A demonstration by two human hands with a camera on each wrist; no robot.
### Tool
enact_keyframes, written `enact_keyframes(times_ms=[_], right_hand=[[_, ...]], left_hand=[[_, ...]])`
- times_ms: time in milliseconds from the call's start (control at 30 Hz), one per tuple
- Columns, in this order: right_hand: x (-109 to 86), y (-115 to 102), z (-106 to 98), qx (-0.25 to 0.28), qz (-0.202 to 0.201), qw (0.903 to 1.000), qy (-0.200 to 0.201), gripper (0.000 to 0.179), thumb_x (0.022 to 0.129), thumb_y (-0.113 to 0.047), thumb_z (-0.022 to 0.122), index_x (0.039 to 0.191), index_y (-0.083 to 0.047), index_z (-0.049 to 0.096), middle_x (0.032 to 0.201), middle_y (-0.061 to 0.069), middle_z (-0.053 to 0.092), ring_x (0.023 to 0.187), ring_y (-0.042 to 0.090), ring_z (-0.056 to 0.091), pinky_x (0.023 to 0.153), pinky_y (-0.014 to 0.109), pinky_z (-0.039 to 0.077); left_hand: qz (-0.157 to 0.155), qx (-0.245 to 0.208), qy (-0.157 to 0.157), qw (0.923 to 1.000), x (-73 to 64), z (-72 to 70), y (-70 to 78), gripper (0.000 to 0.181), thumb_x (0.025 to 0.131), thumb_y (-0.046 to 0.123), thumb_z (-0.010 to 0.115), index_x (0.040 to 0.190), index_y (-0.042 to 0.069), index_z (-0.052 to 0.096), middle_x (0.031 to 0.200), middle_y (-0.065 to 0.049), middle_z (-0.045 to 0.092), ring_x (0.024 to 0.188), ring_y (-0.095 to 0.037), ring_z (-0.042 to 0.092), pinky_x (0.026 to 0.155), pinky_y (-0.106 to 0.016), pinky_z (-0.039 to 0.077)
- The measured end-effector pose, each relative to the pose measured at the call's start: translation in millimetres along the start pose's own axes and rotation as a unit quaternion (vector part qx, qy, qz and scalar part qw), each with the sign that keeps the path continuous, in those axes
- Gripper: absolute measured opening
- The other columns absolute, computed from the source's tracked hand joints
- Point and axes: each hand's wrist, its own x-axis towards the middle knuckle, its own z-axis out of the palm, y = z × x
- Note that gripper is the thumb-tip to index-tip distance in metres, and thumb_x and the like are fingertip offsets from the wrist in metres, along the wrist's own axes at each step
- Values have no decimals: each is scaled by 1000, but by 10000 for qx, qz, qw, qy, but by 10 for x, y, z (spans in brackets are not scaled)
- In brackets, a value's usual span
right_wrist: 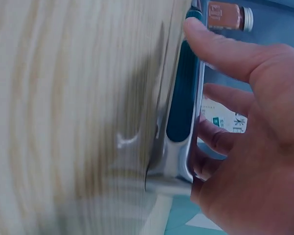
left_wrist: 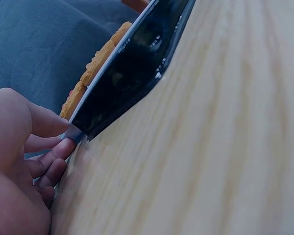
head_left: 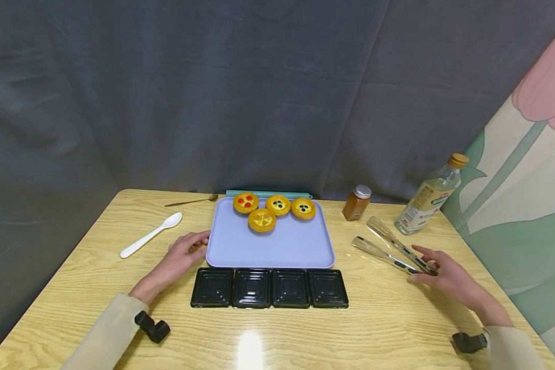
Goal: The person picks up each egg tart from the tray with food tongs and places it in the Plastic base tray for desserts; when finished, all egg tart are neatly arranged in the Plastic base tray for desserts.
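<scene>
My left hand [head_left: 185, 252] is at the left edge of a lilac tray [head_left: 277, 252], its thumb and fingers pinching the rim in the left wrist view. Several egg tarts [head_left: 262, 220] with different toppings sit toward the tray's back. My right hand [head_left: 448, 275] is around the handle end of metal tongs [head_left: 381, 252] with clear tips, which lie spread apart at the right. In the right wrist view the thumb rests on the dark teal grip [right_wrist: 183, 93], the other fingers on the far side. Along the tray's front edge runs a row of black square plastic trays [head_left: 252, 289].
A white spoon [head_left: 150, 236] and a thin dark-ended spoon [head_left: 191, 200] lie on the left. Behind the tray is a teal bar [head_left: 269, 194]. A spice jar [head_left: 356, 203] and a tall bottle [head_left: 430, 198] stand at the back right, before grey and flowered curtains.
</scene>
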Motion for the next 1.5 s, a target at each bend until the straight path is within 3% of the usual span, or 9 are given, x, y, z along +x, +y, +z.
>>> enact_keyframes(times_ms=[133, 367, 667, 1067, 1367, 1500], right_hand=[[37, -14, 46, -233, 38, 9997, 54, 80, 89, -30, 80, 148, 9, 42, 119, 31, 52, 89, 28, 50, 69, 37, 41], [72, -38, 99, -316, 95, 9994, 117, 75, 90, -30, 79, 145, 9, 45, 102, 16, 53, 82, 24, 43, 68, 36, 37], [66, -51, 109, -361, 163, 9991, 178, 73, 91, -30, 78, 144, 10, 47, 106, 18, 55, 84, 26, 45, 69, 38, 38], [-24, -125, 90, -534, -78, 9975, 446, 68, 91, -25, 78, 144, 6, 49, 99, 12, 53, 79, 22, 41, 62, 33, 32], [-99, -352, 60, -493, -329, 9962, 636, 66, 92, -24, 77, 148, -2, 49, 111, 16, 57, 83, 23, 43, 65, 31, 34], [-99, -486, 72, -523, -553, 9937, 820, 65, 91, -21, 78, 148, -5, 51, 106, 13, 57, 80, 19, 41, 63, 30, 32]], left_hand=[[42, 58, 47, 10000, 4, 7, -9, 48, 101, 14, 61, 145, -3, 51, 118, -10, 61, 118, -34, 50, 104, -57, 26], [44, 17, 5, 10000, 8, 11, -1, 49, 101, 16, 61, 145, -3, 50, 120, -10, 60, 119, -34, 49, 104, -58, 25], [72, 17, 5, 10000, 8, 11, -4, 49, 101, 15, 61, 145, -4, 51, 118, -9, 61, 118, -34, 49, 104, -57, 25], [49, 12, 17, 10000, 14, 11, -13, 49, 101, 15, 61, 145, -3, 51, 117, -9, 61, 118, -33, 50, 104, -55, 27], [27, -26, 0, 10000, 13, 8, 3, 50, 101, 17, 61, 146, -2, 51, 119, -9, 60, 118, -33, 49, 104, -56, 25], [-16, -3, 0, 10000, 9, 9, 0, 50, 101, 17, 61, 146, -2, 51, 119, -9, 60, 119, -33, 48, 104, -58, 23]])
